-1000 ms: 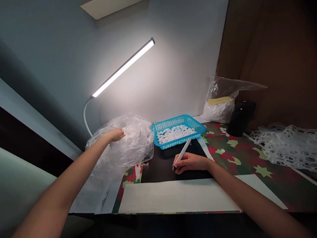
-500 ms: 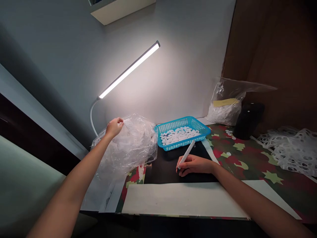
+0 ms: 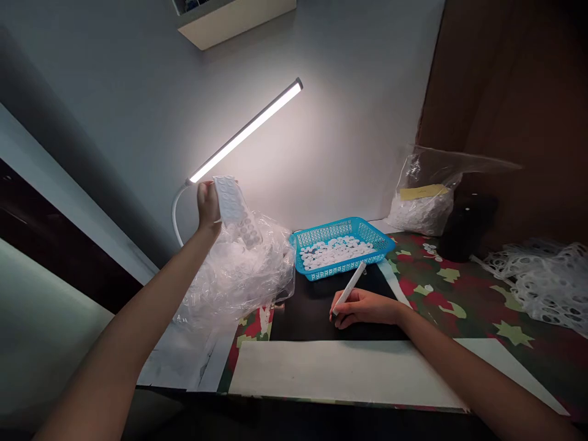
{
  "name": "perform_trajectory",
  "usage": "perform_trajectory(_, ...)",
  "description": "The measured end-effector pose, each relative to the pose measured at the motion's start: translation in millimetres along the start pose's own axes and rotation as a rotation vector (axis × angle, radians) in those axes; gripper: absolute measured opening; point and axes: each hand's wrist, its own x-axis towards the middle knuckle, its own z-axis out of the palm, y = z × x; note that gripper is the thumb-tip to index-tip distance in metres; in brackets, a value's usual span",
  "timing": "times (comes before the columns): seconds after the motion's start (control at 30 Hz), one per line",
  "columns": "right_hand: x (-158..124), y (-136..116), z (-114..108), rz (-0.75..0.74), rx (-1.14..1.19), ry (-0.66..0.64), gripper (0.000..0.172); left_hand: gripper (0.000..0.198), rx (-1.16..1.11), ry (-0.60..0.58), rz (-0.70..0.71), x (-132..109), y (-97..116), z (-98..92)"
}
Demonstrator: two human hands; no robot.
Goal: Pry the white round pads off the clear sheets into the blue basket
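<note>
Table carries a blue basket (image 3: 362,228) already heaped with white discs (image 3: 335,252) and a plastic bag (image 3: 239,275) still bulging with material, while the left hand (image 3: 209,205) pinches a perforated white sheet (image 3: 236,208) aloft and the right hand (image 3: 362,308) grips a white marker (image 3: 350,288).

A bright LED bar lamp (image 3: 245,131) glares on the wall; edges fall dim, curved.

Ahead of me, a gooseneck LED bar lamp (image 3: 245,131) lights the pale grey wall (image 3: 349,122), with a brown panel (image 3: 505,92) to my right and a cream shelf (image 3: 234,24) overhead.
</note>
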Motion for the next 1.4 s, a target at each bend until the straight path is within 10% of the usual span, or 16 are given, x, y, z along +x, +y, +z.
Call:
perform_trajectory(0.23,1,1,-1,-0.027,0.011,-0.015,0.023,0.025,-0.495,-0.408,-0.154,-59,48,34.9)
perform_trajectory(0.47,-6,-5,2,-0.229,0.084,0.019,0.018,0.030,-0.369,-0.847,-0.047,-110,61,53.6)
perform_trajectory(0.83,-11,-15,3,-0.321,0.057,0.167,0.017,0.028,0.129,-0.946,0.217,-129,45,62.4)
perform_trajectory(1.2,-18,-20,-7,-0.390,-0.009,0.305,0.012,0.021,-0.075,-1.159,0.096,-138,40,46.7)
perform_trajectory(1.4,-19,-17,3,-0.390,-0.134,0.057,0.012,0.034,-0.139,-1.034,0.059,-150,50,52.0)
